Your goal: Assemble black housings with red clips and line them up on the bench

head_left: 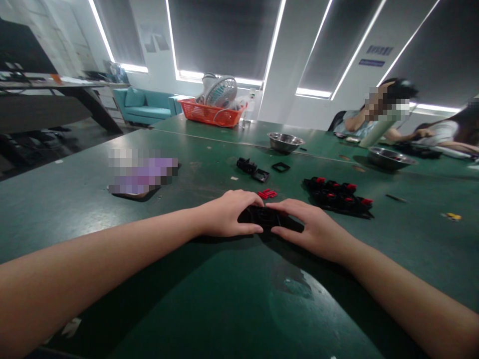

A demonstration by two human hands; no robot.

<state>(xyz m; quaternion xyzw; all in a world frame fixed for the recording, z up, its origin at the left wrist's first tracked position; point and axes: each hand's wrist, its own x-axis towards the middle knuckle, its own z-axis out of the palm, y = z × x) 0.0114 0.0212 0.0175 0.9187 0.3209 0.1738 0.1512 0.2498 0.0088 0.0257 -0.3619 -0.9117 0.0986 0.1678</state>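
Note:
On the green table [224,284] lies a long black plastic part [266,215] with a round shape at its middle. My left hand [234,214] grips it from the left, thumb on the near side and fingers over the far side. From the right, my right hand [307,224] grips the same part in the same way. The hands partly cover it. Just beyond the fingers are several small red pieces [267,194]. Farther off sit a black square frame [281,167] and small black plastic parts [247,165].
To the right is a black strip of parts with red tabs [337,197]. Two steel bowls, one nearer the middle [285,143] and one right [391,159], stand farther back. A purple phone-like object [144,177] lies left. An orange basket [213,114] holds a fan. People sit at the far right.

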